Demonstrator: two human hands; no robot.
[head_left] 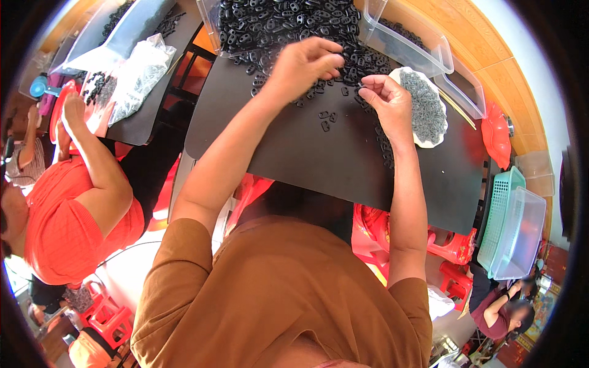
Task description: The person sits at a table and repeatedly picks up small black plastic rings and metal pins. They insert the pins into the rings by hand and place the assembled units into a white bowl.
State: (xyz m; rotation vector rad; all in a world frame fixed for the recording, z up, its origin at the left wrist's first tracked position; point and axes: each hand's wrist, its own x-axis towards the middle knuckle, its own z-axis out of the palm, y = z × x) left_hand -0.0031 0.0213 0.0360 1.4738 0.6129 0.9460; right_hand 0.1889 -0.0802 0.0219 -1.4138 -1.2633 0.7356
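Note:
My left hand (304,66) is over the near edge of a heap of small black two-holed pieces (288,24). Its thumb and fingers are drawn together at the tips; whatever is between them is too small to name. To the right, my right hand (390,104) pinches with thumb and forefinger, and the thing at its fingertips is also hard to make out. Beside that hand sits a white dish (431,145) holding many small grey slender pieces (423,107). A few loose black pieces (325,126) lie on the dark table (294,150) nearer to me.
Clear plastic bins (414,46) flank the heap. A line of black pieces (384,150) runs below my right wrist. At the right edge are a red dish (496,135) and a green basket (500,211). A person in red (80,208) works at the left table.

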